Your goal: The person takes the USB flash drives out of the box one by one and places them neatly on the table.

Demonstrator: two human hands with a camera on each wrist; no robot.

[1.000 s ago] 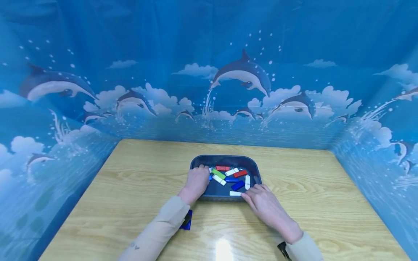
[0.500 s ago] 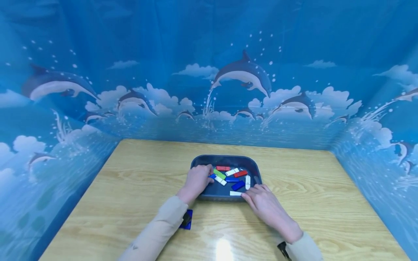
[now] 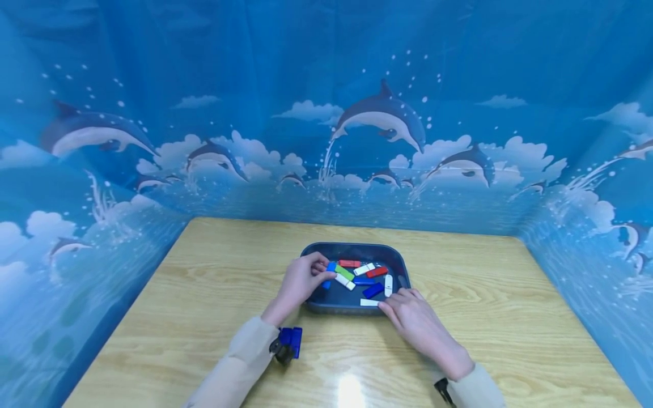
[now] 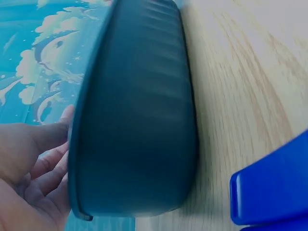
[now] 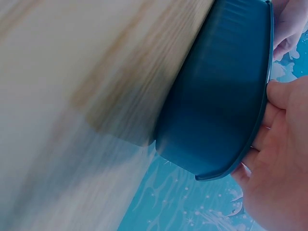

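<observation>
In the head view, my left hand (image 3: 301, 281) pinches a blue USB stick (image 3: 331, 267) between thumb and fingers, over the left side of a dark tray (image 3: 352, 310). Another blue stick (image 3: 326, 285) shows just below those fingers. White, green, red and blue USB sticks lie scattered in the tray, among them a green one (image 3: 344, 272) and a red one (image 3: 377, 272). My right hand (image 3: 419, 320) holds the tray's front right rim, fingers over the edge. Its thumb is at the end of a flat white stick (image 3: 369, 302). The right fingertips are hidden inside.
On the wooden table (image 3: 484, 283), dark blue pieces (image 3: 296, 343) lie beside my left wrist, in front of the tray. They appear large in the left wrist view. A dolphin-print curtain (image 3: 326, 113) borders the table at the back and sides.
My left hand has pulled back slightly and turned, lifting the blue stick into sight between its fingers. More of the blue pieces by the wrist shows. The right hand stays put.
</observation>
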